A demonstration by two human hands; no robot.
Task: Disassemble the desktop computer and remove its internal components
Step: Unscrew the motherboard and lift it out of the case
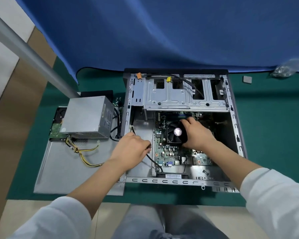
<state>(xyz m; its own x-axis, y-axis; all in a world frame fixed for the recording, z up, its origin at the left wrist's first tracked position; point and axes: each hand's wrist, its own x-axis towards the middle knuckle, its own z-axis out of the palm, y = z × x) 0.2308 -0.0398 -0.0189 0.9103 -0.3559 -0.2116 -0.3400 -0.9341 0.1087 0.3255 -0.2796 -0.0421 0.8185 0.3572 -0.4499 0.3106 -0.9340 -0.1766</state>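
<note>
The open desktop case (235,121) lies flat on the green mat, its motherboard (169,152) exposed. My right hand (197,131) grips the right side of the black CPU cooler fan (175,133) in the board's middle. My left hand (133,149) sits at the case's left inner wall and pinches a black cable (154,161) that runs down to the rear fan (173,175). A grey drive cage (185,95) spans the far part of the case.
A removed grey power supply (88,116) with yellow-black wires (86,152) rests on the detached side panel (62,169) left of the case, above a hard drive (56,130). A small square chip (247,79) and a bag of screws (283,69) lie far right.
</note>
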